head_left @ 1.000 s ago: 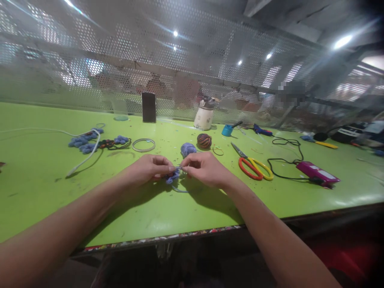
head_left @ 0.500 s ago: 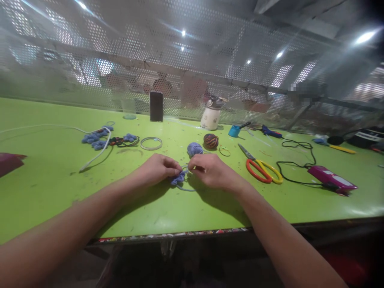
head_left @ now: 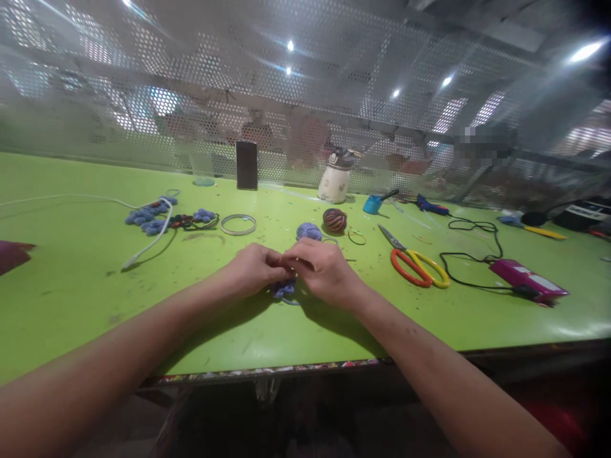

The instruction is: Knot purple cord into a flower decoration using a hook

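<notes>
My left hand [head_left: 254, 268] is closed in a pinch on a small blue-purple crocheted yarn piece [head_left: 283, 290], which hangs just below the fingertips. Against it, my right hand [head_left: 324, 264] has thumb and fingers pressed together, touching the left fingertips; what they pinch is hidden. A thin dark stick-like end [head_left: 351, 259] shows just right of the right hand; whether it is held, I cannot tell. Right behind the hands sit a blue-purple yarn ball [head_left: 309, 231] and a dark multicoloured yarn ball [head_left: 335, 221].
Orange-and-yellow-handled scissors [head_left: 411, 262] lie to the right, near a magenta box with a black cord [head_left: 529, 280]. A ring [head_left: 238, 224], crocheted flowers [head_left: 147, 218] and a white cable [head_left: 157, 240] are left. A phone [head_left: 247, 165] and a bottle [head_left: 336, 178] stand behind on the green table [head_left: 214, 343].
My right hand has moved left, closing the gap to my left fingertips. The yarn piece is now more covered by the hands. The view has shifted slightly.
</notes>
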The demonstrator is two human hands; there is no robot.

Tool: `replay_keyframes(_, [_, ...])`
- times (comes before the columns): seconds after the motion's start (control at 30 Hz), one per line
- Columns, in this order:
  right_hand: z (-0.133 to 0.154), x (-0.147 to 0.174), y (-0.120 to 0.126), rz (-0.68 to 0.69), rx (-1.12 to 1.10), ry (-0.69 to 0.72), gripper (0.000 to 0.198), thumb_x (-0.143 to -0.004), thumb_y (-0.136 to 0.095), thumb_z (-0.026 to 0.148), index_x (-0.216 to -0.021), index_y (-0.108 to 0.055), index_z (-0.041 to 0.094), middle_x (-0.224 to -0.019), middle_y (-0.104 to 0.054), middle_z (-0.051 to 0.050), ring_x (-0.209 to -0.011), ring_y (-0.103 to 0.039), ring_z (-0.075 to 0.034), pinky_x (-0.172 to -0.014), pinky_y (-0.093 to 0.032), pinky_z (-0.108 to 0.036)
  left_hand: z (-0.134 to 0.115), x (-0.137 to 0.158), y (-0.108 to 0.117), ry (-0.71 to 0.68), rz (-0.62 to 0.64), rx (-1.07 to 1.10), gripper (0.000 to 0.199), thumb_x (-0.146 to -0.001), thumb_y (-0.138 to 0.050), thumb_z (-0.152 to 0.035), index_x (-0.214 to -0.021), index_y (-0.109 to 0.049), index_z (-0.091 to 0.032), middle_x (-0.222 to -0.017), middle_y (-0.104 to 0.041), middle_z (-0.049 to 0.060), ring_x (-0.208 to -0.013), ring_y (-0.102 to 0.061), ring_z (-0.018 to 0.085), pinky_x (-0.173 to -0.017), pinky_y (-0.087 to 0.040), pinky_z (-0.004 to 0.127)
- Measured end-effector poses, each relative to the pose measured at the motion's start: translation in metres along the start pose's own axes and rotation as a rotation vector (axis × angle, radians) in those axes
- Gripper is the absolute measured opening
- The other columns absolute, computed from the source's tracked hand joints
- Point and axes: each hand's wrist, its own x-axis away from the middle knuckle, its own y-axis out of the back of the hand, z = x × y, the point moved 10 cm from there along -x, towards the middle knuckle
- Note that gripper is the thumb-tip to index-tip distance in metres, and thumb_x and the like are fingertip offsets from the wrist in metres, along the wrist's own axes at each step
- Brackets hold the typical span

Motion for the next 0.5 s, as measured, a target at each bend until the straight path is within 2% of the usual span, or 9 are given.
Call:
replay_keyframes(0.1, [-0.008,0.002,0.021,-0.187,-0.010,-0.108,0.009,-0.085,-0.056,0.016,-0.085,-0.064,0.014,-0.079,-0.063,-0.006,-0.070,-0.054,-0.015,-0.065,-0.042,-0.028,0.000,0.002,-0.002,-0.007,0.020,0.106,0.022,-0.071,-0.066,-0.031,-0.067,-0.066,-0.009,-0.056,-0.058,0.003,-0.050,-0.043,0.010,-0.051,-0.031,0.026])
replay_keyframes(0.17, [-0.014,0.004,0.029,-0.235,-0.025,-0.177,0.011,-0.085,-0.056,0.018,-0.078,-0.064,0.013,-0.074,-0.062,-0.005,-0.067,-0.053,-0.014,-0.062,-0.041,-0.027,-0.001,0.002,-0.003,-0.020,0.039,0.156,0.024,-0.072,-0.066,-0.033,-0.066,-0.063,-0.010,-0.057,-0.059,0.004,-0.051,-0.044,0.010,-0.052,-0.031,0.027])
replay_keyframes(0.23, [-0.017,0.004,0.024,-0.162,-0.049,-0.218,0.014,-0.083,-0.058,0.020,-0.072,-0.063,0.013,-0.069,-0.062,-0.004,-0.063,-0.052,-0.013,-0.058,-0.040,-0.026,0.000,0.002,-0.003,-0.031,0.041,0.189,0.025,-0.073,-0.066,-0.034,-0.065,-0.062,-0.010,-0.058,-0.059,0.004,-0.051,-0.044,0.010,-0.053,-0.031,0.027])
replay_keyframes(0.37, [-0.022,0.006,-0.006,0.131,-0.057,-0.295,0.009,-0.079,-0.064,0.016,-0.071,-0.067,0.013,-0.064,-0.062,-0.002,-0.058,-0.050,-0.011,-0.055,-0.036,-0.026,0.004,0.001,-0.001,-0.022,0.033,0.263,0.024,-0.071,-0.068,-0.033,-0.069,-0.063,-0.010,-0.059,-0.059,0.004,-0.053,-0.046,0.011,-0.054,-0.033,0.027])
replay_keyframes(0.5, [-0.019,0.006,-0.009,0.214,-0.021,-0.290,0.012,-0.079,-0.062,0.010,-0.068,-0.066,0.013,-0.060,-0.060,-0.002,-0.056,-0.047,-0.010,-0.056,-0.034,-0.026,0.007,-0.001,-0.001,-0.014,0.034,0.263,0.022,-0.071,-0.068,-0.032,-0.070,-0.063,-0.010,-0.064,-0.063,0.006,-0.053,-0.046,0.010,-0.055,-0.034,0.027])
